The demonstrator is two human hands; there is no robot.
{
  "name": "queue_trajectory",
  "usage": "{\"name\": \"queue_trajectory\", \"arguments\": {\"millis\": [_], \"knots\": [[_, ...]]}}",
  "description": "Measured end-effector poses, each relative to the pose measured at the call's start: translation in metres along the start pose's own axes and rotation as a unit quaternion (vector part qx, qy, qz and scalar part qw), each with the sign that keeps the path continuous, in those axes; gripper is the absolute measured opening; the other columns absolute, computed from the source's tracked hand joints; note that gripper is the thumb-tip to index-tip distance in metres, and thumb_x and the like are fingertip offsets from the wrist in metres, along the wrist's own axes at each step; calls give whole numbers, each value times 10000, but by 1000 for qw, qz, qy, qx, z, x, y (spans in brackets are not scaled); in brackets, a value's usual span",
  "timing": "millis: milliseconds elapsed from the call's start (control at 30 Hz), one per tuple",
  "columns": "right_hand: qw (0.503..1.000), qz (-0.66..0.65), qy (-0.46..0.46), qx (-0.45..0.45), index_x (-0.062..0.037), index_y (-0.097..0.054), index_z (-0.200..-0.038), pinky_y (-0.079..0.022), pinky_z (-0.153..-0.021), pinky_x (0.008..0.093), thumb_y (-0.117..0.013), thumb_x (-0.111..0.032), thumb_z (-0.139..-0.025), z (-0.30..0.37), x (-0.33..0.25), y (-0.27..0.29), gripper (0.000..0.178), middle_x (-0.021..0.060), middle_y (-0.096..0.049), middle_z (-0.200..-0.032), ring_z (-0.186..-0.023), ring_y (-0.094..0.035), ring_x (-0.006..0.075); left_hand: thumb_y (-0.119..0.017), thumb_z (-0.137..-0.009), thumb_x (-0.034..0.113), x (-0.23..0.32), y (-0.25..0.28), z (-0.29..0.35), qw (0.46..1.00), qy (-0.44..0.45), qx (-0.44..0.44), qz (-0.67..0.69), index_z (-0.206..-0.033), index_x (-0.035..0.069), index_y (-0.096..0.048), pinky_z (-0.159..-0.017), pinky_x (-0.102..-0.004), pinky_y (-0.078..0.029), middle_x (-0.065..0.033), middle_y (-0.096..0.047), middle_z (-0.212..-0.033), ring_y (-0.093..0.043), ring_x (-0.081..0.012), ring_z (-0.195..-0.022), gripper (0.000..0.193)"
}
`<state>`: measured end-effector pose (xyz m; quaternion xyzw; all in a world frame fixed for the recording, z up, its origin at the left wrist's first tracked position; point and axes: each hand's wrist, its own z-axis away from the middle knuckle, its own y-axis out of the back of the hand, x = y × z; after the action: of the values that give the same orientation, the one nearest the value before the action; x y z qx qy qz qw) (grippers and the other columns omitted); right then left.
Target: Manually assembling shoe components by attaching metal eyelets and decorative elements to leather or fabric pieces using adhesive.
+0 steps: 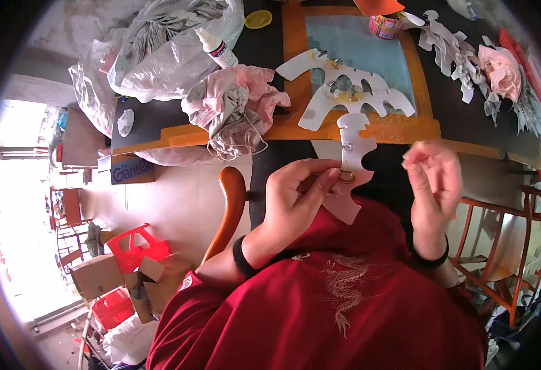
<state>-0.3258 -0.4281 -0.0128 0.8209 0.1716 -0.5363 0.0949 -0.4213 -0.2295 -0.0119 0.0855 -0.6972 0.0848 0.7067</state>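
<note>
Left hand [295, 194] pinching a white strip [358, 145]; right hand [434, 185] raised alongside

Left hand: narrow, thumb and fingers closed on the strip.

Strip: one, thin, scalloped along its edges. Near end in front of the red shirt [394, 308], far end up over the front edge of the table [153, 117].

Ring [346, 176]: one, gold-toned, oval, on the strip just beside the left thumb tip. Fastened or loose, I cannot tell from here.

Right hand: apart from the strip, fingers curled toward the thumb. Anything small between the tips, I cannot tell.

Step in hand, in my judgement: setting the ring on the strip. Next move, likewise judged: it calls for a steady left pinch and a light right fingertip on the ring, so the thin strip does not bend.

Farther out, on the table: an upper cut-out [301, 63] and a lower cut-out [394, 100], both white, with shiny pieces [336, 63] and amber patches; to their left, a crumpled cloth [239, 92], bottle [216, 48], clear bag [172, 68] and yellow lid [258, 19]; beyond, a tin [384, 26]; far right, pale scraps [446, 46].
</note>
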Motion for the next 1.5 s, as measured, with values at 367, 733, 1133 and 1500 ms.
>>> {"name": "queue_trajectory", "arguments": {"millis": [367,733,1133,1500], "knots": [[927,246,52,-278,-60,-599,-965,-281,-1115,497,-747,-240,-823,-36,-28,-10,273,64,-657,-1053,-1028,-615,233,-583,-947,148,22,16,-9,959,-229,-71,-151,-1101,-37,-654,-701,-291,-541,-124,-681,-944,-670,-215,-767,251],[997,42,-41,-48,-7,-558,-983,-453,-769,221,-769,-56,-823,-13,-25,-25,269,25,-581,-937,-828,-545,70,-386,-1045,394,-22,30,-6,979,-27,153,132,-1047,25,-567,-838,-319,-443,-78,-582,-971,-543,-172,-930,411],[992,110,43,-44,-20,-532,-1098,-489,-784,249,-823,-51,-759,-1,-25,-30,448,85,-610,-982,-886,-614,148,-706,-896,106,23,-5,5,934,50,-60,348,-1003,2,-686,-821,-246,-490,-28,-680,-964,-597,-77,-894,151],[959,188,182,-114,27,-581,-1112,-371,-1014,467,-770,-165,-801,-17,-31,-24,412,161,-614,-1054,-951,-599,256,-708,-818,-47,13,-6,19,968,-99,30,231,-977,-31,-623,-796,-312,-547,-139,-677,-1022,-672,-187,-897,182]]}}
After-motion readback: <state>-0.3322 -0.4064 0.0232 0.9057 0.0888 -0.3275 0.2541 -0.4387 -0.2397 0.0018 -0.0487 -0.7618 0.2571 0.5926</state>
